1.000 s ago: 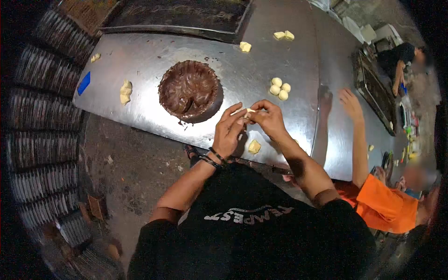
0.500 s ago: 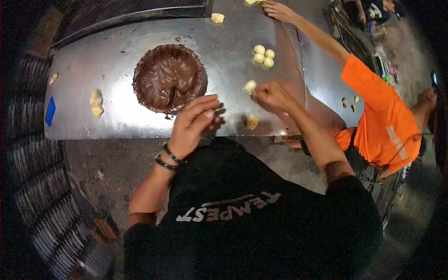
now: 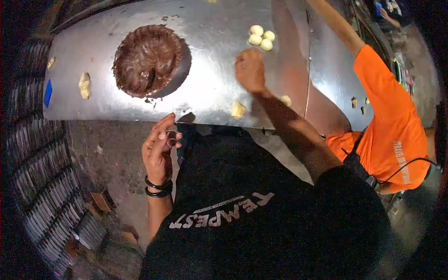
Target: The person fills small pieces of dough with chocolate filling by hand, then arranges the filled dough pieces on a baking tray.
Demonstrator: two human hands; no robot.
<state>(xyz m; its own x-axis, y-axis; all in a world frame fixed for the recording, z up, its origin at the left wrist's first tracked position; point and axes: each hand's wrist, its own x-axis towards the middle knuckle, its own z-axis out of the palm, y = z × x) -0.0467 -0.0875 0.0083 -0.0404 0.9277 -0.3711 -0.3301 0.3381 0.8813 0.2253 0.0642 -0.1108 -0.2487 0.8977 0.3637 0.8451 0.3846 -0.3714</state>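
My left hand (image 3: 158, 151) hangs just off the table's near edge, its fingers curled with a small dark brown piece (image 3: 172, 137) between thumb and fingertips. Two dark bands circle that wrist. Over the metal table (image 3: 210, 60), my right hand (image 3: 250, 70) is closed in a fist, back of the hand upward; what lies under it is hidden. Just beyond it sit several pale dough balls (image 3: 261, 38) in a cluster. A rough dough lump (image 3: 238, 110) lies near the table edge, and another dough ball (image 3: 285, 101) shows beside my right forearm.
Left of centre stands a round bowl (image 3: 179, 79) filled with thick chocolate paste (image 3: 147, 58). Further left are a dough piece (image 3: 84, 86) and a blue flat thing (image 3: 48, 93). A person in an orange shirt (image 3: 387, 102) reaches over the table at right.
My left hand has drawn back from beside the bowl to off the table edge. My right hand now covers the spot where a dough ball showed. The view has shifted.
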